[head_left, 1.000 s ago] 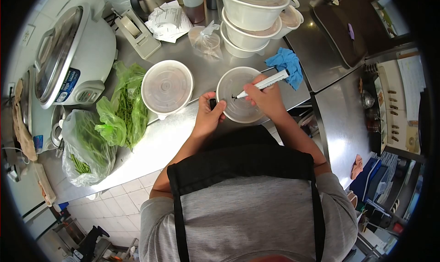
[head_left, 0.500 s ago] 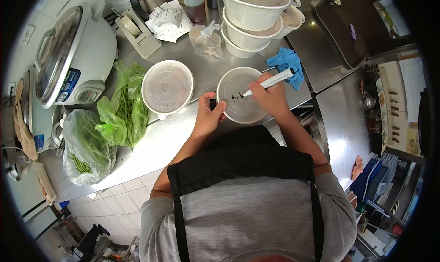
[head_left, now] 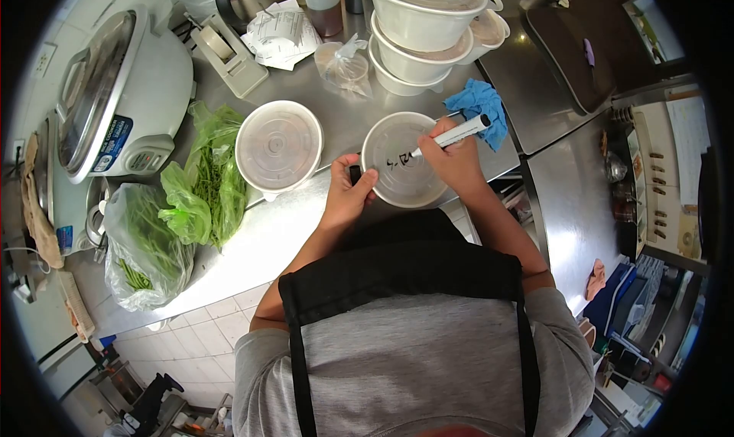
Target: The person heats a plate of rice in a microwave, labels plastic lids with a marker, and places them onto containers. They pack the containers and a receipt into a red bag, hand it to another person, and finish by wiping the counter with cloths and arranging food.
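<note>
My right hand (head_left: 453, 162) is closed around a white marker (head_left: 461, 133), its tip touching the translucent lid of a round takeout bowl (head_left: 390, 186). Black handwritten strokes (head_left: 399, 160) show on that lid. At the bowl's left edge, my left hand (head_left: 350, 192) pinches a black marker cap (head_left: 355, 174) between thumb and fingers and rests against the rim. A second lidded bowl (head_left: 280, 145) stands to the left of my left hand. Just beyond the marker's far end lies a crumpled blue cloth (head_left: 479, 108).
Stacked lidded bowls (head_left: 420, 51) stand at the back, beside a tied plastic bag (head_left: 345, 66). Bagged green vegetables (head_left: 206, 177), a rice cooker (head_left: 126, 93), a tape dispenser (head_left: 226, 55) and paper slips (head_left: 281, 35) occupy the left side. A dark tray (head_left: 566, 47) lies back right.
More black strokes have appeared on the lid, to the right of the first ones. My right hand and the marker have shifted slightly; my left hand has stayed in place.
</note>
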Tool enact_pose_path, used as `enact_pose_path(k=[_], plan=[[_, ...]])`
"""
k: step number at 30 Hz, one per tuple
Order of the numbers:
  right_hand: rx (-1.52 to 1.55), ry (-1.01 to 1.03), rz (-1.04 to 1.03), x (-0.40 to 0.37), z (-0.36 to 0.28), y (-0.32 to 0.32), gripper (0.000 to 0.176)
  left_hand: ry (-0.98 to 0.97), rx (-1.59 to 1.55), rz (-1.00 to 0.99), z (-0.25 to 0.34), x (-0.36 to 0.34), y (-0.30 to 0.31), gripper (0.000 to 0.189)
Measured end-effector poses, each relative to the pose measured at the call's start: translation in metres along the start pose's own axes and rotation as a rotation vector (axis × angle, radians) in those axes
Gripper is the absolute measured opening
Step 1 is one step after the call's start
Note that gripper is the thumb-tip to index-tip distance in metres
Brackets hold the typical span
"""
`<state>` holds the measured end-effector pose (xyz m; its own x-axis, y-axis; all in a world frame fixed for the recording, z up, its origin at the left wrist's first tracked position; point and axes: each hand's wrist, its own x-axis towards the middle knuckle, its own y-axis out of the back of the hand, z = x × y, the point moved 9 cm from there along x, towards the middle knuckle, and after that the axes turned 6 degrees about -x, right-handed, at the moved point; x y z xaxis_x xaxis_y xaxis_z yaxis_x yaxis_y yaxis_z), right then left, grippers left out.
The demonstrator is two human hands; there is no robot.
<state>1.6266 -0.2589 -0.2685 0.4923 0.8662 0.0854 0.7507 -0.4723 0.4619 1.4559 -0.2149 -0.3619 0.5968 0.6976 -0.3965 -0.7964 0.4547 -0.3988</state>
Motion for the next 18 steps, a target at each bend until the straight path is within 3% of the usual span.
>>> enact_pose_path(k=[5, 8, 18], plan=[[0.111, -0.054, 0.043, 0.002, 0.004, 0.007, 0.014, 0.008, 0.003, 0.005, -0.002, 0.001, 0.001, 0.048], [-0.020, -0.008, -0.012, 0.002, 0.003, 0.007, 0.015, 0.007, 0.003, 0.001, -0.002, 0.001, 0.001, 0.048], [0.028, -0.016, 0.066, 0.003, 0.006, 0.016, 0.015, 0.017, 0.016, 0.016, -0.001, 0.000, 0.001, 0.049]])
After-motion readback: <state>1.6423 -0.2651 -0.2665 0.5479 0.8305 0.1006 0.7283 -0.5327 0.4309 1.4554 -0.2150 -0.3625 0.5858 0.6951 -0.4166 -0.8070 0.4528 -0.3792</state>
